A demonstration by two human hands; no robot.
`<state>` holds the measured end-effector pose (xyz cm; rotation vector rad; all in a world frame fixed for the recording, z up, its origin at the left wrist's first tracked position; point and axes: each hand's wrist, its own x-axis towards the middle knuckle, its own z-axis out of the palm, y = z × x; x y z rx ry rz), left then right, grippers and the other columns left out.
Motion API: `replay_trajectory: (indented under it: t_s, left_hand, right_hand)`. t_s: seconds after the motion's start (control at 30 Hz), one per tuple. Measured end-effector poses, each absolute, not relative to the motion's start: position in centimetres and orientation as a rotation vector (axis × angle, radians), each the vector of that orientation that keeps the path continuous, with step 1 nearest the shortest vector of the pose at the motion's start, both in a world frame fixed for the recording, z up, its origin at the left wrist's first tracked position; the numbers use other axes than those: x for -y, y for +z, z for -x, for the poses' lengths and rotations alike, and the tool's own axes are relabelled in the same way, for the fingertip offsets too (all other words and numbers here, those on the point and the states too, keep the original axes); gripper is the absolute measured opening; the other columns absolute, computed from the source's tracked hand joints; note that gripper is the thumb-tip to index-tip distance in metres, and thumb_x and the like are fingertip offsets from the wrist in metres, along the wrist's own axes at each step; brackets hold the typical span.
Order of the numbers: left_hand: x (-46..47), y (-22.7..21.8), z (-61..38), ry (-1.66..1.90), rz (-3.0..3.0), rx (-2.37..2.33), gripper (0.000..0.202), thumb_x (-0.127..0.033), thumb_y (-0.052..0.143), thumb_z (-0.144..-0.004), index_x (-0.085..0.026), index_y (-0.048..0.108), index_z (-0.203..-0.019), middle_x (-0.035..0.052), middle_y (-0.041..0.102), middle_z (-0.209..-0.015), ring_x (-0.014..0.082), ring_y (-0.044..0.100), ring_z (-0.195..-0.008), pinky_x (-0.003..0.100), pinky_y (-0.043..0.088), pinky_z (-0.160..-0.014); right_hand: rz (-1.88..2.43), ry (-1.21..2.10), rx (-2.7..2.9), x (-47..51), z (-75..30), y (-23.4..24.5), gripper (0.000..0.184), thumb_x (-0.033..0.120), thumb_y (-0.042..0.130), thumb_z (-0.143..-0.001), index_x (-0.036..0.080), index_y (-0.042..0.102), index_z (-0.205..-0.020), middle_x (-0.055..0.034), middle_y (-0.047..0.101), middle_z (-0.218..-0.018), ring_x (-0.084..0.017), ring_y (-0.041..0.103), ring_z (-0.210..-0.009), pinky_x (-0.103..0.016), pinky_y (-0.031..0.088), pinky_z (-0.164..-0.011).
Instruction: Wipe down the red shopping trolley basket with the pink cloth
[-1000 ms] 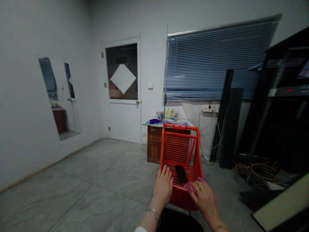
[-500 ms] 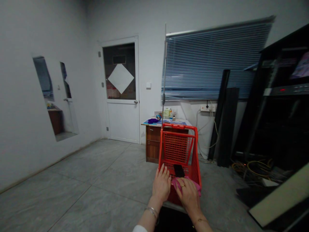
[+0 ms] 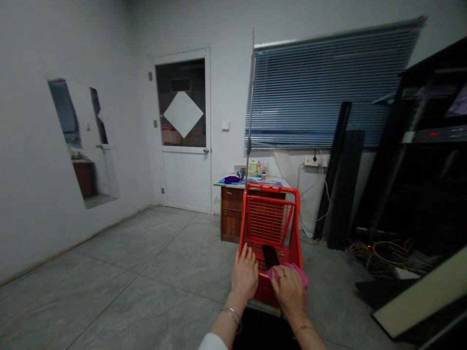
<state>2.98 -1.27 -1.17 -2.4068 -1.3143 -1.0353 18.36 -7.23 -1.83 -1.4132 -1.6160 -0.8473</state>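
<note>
A small red shopping cart [image 3: 270, 224] stands on the grey tiled floor in front of me. My left hand [image 3: 245, 276] rests on the cart's near left edge, fingers curled over it. My right hand [image 3: 289, 288] sits on the near right edge, pressing a pink cloth [image 3: 300, 275] against the cart. A black flat object [image 3: 270, 255], like a phone, lies inside the cart between my hands.
A wooden desk [image 3: 234, 211] with small items stands beyond the cart, under a blue window blind [image 3: 321, 92]. A white door [image 3: 188, 133] is left of it. Black panels [image 3: 341, 180], a dark cabinet [image 3: 423, 160] and loose cables [image 3: 383, 250] fill the right side.
My right hand slid left along the cart's near edge with the pink cloth. The view shifted slightly; the cart stays in about the same place.
</note>
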Motion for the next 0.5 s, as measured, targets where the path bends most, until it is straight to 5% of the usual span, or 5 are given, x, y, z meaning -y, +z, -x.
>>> replay_trajectory:
  t_s: [0.5]
  left_hand:
    - [1.6, -0.7, -2.5, -1.010, 2.410, 1.287, 0.038, -0.024, 0.034, -0.100, -0.014, 0.059, -0.127, 0.0093, 0.054, -0.141, 0.0248, 0.031, -0.142, 0.051, 0.033, -0.114]
  right_hand:
    - [1.352, -0.833, 1.741, 8.4, -23.0, -2.1, 0.018, 0.030, 0.051, -0.092, 0.021, 0.064, -0.101, -0.0045, 0.067, -0.096, -0.017, 0.059, -0.096, -0.036, 0.040, -0.102]
